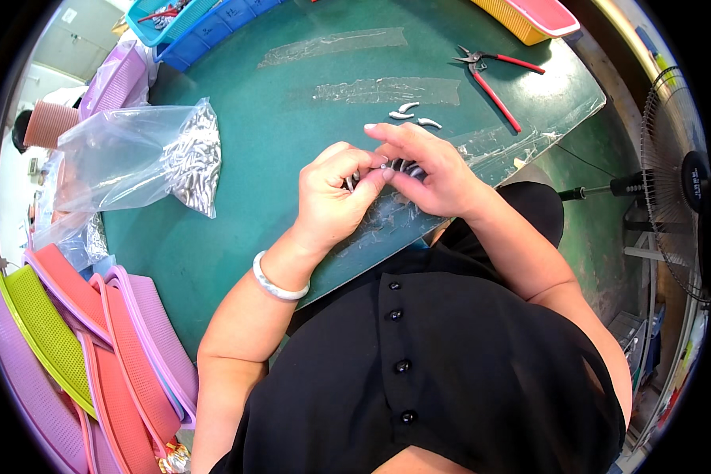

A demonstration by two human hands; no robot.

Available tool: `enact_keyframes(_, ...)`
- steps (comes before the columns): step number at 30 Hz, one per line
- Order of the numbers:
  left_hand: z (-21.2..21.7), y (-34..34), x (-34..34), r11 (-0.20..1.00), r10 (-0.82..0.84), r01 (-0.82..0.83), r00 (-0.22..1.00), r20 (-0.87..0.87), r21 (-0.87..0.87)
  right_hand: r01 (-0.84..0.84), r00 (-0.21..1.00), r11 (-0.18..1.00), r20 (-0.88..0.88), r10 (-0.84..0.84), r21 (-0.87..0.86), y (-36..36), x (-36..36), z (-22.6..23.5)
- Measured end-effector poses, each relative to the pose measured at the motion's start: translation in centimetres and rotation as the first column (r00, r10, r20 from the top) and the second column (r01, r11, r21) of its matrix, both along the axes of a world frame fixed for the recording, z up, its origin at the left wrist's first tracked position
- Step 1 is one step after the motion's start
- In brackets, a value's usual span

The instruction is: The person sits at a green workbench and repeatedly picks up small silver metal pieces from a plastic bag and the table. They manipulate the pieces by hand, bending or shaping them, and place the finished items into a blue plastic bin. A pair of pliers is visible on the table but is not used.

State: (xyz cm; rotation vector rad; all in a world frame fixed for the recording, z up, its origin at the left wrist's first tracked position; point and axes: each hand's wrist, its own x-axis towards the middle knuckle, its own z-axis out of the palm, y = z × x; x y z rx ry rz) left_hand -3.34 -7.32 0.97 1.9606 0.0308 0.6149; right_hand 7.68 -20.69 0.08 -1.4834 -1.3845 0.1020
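My dark green table (pixel 292 158) carries glossy clear strips of tape (pixel 336 43). The long-handled metal pliers (pixel 494 75) have red grips and grey jaws. The crumpled clear plastic bag (pixel 134 154) shows a shiny silver heap of small metal pieces (pixel 197 162) inside. Three small curved white pieces (pixel 415 116) lie on the green. Between my hands sits a small ribbed part, dark grey and silver (pixel 403 167). My round bangle (pixel 276 284) is milky white. The perforated plastic trays (pixel 79 347) are lime green, salmon pink and lilac, dotted with fine holes. My buttoned top (pixel 450 355) is black.
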Motion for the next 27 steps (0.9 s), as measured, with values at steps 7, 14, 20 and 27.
enact_keyframes(7,0.20,-0.07,0.04,1.000,-0.005,0.005,1.000,0.002,-0.002,-0.024,1.000,0.999,-0.009,0.024,0.036,-0.03,0.13,-0.21)
enact_keyframes(14,-0.22,0.12,0.14,1.000,0.004,-0.004,1.000,0.006,-0.004,-0.025,0.998,1.000,-0.060,0.024,-0.014,-0.26,0.16,-0.11)
enact_keyframes(20,-0.27,0.18,0.05,0.999,-0.014,0.014,1.000,-0.004,-0.031,-0.013,0.996,1.000,-0.090,0.016,0.028,0.00,0.14,-0.28)
enact_keyframes(27,-0.16,0.09,0.07,0.999,-0.012,0.012,1.000,-0.010,-0.037,0.012,0.998,1.000,-0.058,-0.012,-0.007,-0.12,0.22,-0.25)
